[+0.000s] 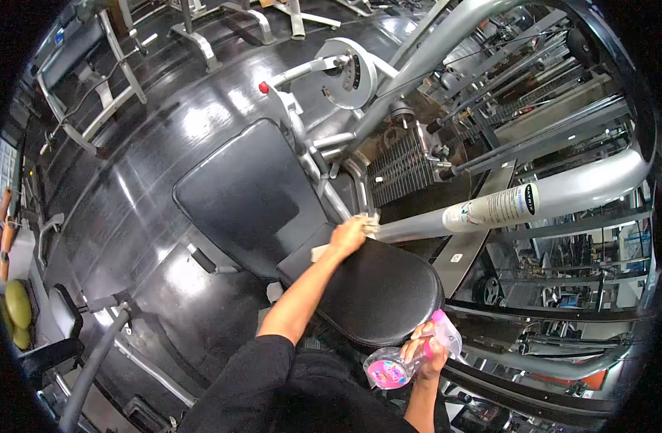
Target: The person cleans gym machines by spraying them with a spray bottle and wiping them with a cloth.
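My left hand [347, 237] is closed on a pale cloth [372, 226], at the edge of a black padded seat [381, 289] beside a thick silver tube [417, 228]. A bit of pale material also shows under the wrist. My right hand [427, 351] grips a clear spray bottle [387, 369] with a pink label and a pink and clear spray head, just off the seat's rounded near end. The black backrest [251, 195] stands beyond the seat, to the left.
Behind the seat are a weight stack [403, 169], a round silver-white disc [349, 76] and a red knob [264, 87]. The silver frame [598, 180] runs along the right. More gym equipment [118, 317] stands at the left on the shiny black floor [139, 209].
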A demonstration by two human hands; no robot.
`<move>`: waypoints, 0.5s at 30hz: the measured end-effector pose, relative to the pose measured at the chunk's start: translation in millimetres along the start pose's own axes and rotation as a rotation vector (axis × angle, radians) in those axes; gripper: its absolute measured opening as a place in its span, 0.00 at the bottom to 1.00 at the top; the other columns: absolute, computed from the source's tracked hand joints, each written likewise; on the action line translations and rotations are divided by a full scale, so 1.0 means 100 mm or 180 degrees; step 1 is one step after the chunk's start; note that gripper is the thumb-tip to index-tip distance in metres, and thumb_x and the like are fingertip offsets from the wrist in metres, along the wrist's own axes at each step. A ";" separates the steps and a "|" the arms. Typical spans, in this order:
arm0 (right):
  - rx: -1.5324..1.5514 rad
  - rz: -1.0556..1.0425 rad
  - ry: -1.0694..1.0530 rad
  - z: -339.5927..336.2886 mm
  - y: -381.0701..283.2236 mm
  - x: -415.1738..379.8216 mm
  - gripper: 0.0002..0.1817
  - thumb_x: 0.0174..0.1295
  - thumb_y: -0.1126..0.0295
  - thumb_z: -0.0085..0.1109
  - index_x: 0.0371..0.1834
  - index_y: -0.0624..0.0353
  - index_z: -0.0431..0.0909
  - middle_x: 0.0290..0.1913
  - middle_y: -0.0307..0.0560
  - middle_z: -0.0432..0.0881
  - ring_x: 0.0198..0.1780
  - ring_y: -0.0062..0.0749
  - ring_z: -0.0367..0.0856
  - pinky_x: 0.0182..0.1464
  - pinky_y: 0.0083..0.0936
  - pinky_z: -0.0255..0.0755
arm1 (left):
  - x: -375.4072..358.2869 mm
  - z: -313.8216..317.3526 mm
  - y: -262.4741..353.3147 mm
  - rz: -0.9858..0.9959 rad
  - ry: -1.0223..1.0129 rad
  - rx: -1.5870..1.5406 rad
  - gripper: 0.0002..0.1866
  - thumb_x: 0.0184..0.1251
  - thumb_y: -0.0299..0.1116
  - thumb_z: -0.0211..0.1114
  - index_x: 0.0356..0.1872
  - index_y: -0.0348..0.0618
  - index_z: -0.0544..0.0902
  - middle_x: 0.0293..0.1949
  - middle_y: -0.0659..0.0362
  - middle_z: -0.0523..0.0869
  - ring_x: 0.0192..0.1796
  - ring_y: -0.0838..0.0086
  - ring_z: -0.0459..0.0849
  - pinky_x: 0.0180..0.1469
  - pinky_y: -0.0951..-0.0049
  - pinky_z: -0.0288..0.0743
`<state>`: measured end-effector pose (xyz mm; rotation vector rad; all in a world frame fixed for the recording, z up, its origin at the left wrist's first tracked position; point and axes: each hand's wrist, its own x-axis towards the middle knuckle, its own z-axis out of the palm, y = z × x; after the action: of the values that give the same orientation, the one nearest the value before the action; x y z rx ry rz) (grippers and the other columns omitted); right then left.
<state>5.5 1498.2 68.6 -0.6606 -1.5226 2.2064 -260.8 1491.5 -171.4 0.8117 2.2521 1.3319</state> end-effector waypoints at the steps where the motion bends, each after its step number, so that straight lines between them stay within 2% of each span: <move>1: -0.0007 0.0001 0.0003 -0.02 0.01 0.00 0.20 0.62 0.62 0.53 0.48 0.67 0.66 0.36 0.57 0.76 0.14 0.36 0.75 0.21 0.34 0.76 | -0.06 -0.07 -0.19 -0.0095 0.0136 0.0067 0.20 0.64 0.31 0.50 0.56 0.58 0.79 0.56 0.50 0.80 0.51 0.51 0.83 0.54 0.53 0.77; 3: 0.0187 -0.0007 0.0005 -0.05 0.02 -0.01 0.20 0.62 0.64 0.55 0.48 0.71 0.66 0.36 0.62 0.76 0.15 0.43 0.77 0.21 0.40 0.78 | -0.19 -0.15 -0.52 -0.0596 0.0215 0.0376 0.17 0.68 0.32 0.48 0.54 0.57 0.79 0.56 0.49 0.79 0.51 0.49 0.83 0.53 0.53 0.78; 4: 0.0184 -0.0002 0.0017 -0.04 0.02 -0.01 0.20 0.62 0.64 0.55 0.48 0.71 0.66 0.36 0.62 0.76 0.15 0.43 0.77 0.21 0.40 0.78 | -0.27 -0.15 -0.77 -0.0639 0.0325 0.0239 0.17 0.67 0.31 0.49 0.54 0.55 0.78 0.54 0.48 0.81 0.50 0.48 0.83 0.52 0.52 0.78; 6: -0.0054 -0.0092 -0.0029 -0.01 0.01 0.00 0.19 0.64 0.62 0.52 0.48 0.68 0.67 0.35 0.59 0.77 0.13 0.36 0.74 0.19 0.34 0.76 | -0.39 -0.08 -0.92 -0.0700 0.0432 0.0108 0.17 0.67 0.31 0.50 0.54 0.54 0.78 0.52 0.47 0.82 0.49 0.47 0.83 0.51 0.51 0.78; 8: -0.0053 -0.0095 -0.0026 0.00 0.00 0.01 0.19 0.64 0.62 0.52 0.48 0.68 0.67 0.35 0.59 0.77 0.13 0.36 0.74 0.19 0.34 0.76 | -0.54 -0.18 -0.70 -0.0541 0.0183 0.0184 0.17 0.65 0.30 0.51 0.54 0.51 0.77 0.47 0.47 0.85 0.47 0.48 0.84 0.50 0.50 0.78; 10: -0.0050 -0.0102 -0.0087 -0.02 0.00 0.01 0.20 0.64 0.61 0.52 0.49 0.69 0.67 0.36 0.60 0.78 0.13 0.36 0.74 0.18 0.34 0.76 | -0.71 -0.36 -0.18 0.0341 0.0131 -0.0637 0.20 0.57 0.23 0.54 0.53 0.45 0.77 0.43 0.46 0.86 0.46 0.48 0.84 0.47 0.54 0.78; 12: -0.0059 -0.0051 -0.0138 -0.02 -0.01 0.03 0.20 0.64 0.61 0.52 0.49 0.69 0.67 0.36 0.60 0.78 0.13 0.36 0.74 0.18 0.34 0.75 | -0.94 -0.64 0.64 0.0732 -0.0254 -0.1304 0.12 0.60 0.21 0.54 0.45 0.41 0.77 0.37 0.48 0.85 0.45 0.51 0.85 0.48 0.58 0.78; 13: -0.0085 -0.0039 -0.0159 -0.02 -0.03 0.03 0.20 0.64 0.62 0.52 0.49 0.69 0.67 0.35 0.60 0.78 0.13 0.36 0.74 0.18 0.34 0.75 | -1.03 -0.68 0.93 0.1131 -0.0475 -0.1757 0.11 0.62 0.23 0.56 0.45 0.40 0.78 0.40 0.48 0.85 0.47 0.52 0.84 0.49 0.60 0.78; 14: 0.0016 -0.0004 -0.0095 -0.01 -0.05 0.03 0.21 0.63 0.63 0.55 0.47 0.73 0.66 0.34 0.64 0.76 0.14 0.41 0.77 0.20 0.37 0.78 | -1.17 -0.46 0.96 0.1141 -0.0684 -0.1168 0.12 0.61 0.23 0.57 0.47 0.41 0.78 0.47 0.48 0.84 0.49 0.53 0.84 0.52 0.63 0.78; 15: 0.0012 0.0005 -0.0080 0.02 -0.06 0.03 0.21 0.63 0.63 0.55 0.47 0.73 0.66 0.34 0.64 0.76 0.14 0.41 0.77 0.20 0.37 0.78 | -1.33 -0.44 1.24 0.1280 -0.0243 -0.1561 0.19 0.58 0.25 0.58 0.53 0.49 0.79 0.47 0.49 0.84 0.48 0.51 0.83 0.52 0.57 0.78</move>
<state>2.1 1500.8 74.0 -0.6353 -1.5303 2.2265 -153.0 1421.9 -35.1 1.1336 1.6395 1.8914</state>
